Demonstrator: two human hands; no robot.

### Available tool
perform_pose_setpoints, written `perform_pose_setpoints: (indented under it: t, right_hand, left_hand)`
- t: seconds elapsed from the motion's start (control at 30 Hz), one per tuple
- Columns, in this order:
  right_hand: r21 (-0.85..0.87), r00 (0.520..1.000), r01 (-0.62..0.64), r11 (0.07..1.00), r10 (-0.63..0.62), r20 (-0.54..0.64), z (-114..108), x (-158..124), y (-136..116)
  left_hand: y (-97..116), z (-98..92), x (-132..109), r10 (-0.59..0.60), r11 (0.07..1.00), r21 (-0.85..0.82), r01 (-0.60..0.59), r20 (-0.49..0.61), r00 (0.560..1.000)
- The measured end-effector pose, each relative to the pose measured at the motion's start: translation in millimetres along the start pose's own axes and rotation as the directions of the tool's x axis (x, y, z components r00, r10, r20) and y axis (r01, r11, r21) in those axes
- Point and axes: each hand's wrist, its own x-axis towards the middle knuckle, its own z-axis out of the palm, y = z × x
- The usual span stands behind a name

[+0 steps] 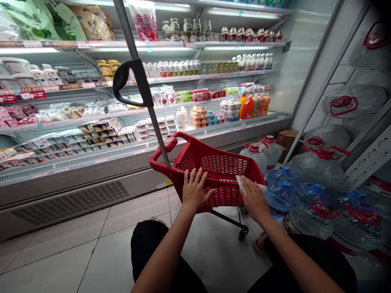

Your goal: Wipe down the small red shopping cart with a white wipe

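Note:
A red plastic shopping basket [210,158] on wheels stands on the tiled floor in front of me, its grey pull handle [137,81] rising up to the left. My left hand [195,189] lies flat with fingers spread against the basket's near wall. My right hand [253,199] presses a white cloth [241,182] against the basket's near rim on the right; the fingers are closed over the cloth. I crouch, my knees in dark trousers below.
A chilled display shelf [122,154] with dairy packs, bottles and juice [247,108] runs along the back. Large water jugs [308,195] with red and blue caps are stacked at the right beside a white rack [366,158]. A cardboard box [287,136] stands behind them.

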Motion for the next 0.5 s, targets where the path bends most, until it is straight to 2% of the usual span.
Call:
perform_pose_setpoints:
  t: [0.13, 0.2, 0.3, 0.4, 0.5]
  right_hand:
    - [0.071, 0.985, 0.168, 0.983, -0.170, 0.023, 10.0, 22.0, -66.5]
    - [0.095, 0.980, 0.197, 0.976, -0.200, 0.021, 10.0, 25.9, -79.6]
    - [0.100, 0.982, 0.187, 0.977, -0.190, 0.022, 4.8, 20.8, -62.8]
    - [0.072, 0.993, 0.116, 0.991, -0.118, 0.029, -0.8, 10.4, -24.2]
    - [0.055, 0.998, 0.059, 0.997, -0.060, 0.026, -0.9, 5.5, 1.8]
  left_hand:
    - [9.4, 2.5, -3.4, 0.022, 1.000, -0.011, -0.022, 0.003, 1.000]
    - [6.8, -2.7, -4.1, 0.051, 0.999, -0.014, -0.051, 0.024, 0.998]
    - [-8.8, -19.2, -1.9, 0.088, 0.996, -0.010, -0.088, 0.054, 0.995]
    - [-29.3, -36.8, 2.3, 0.039, 0.999, 0.028, -0.039, 0.007, 0.999]
    - [-36.3, -42.5, 4.1, 0.006, 0.999, 0.040, -0.005, -0.032, 0.999]
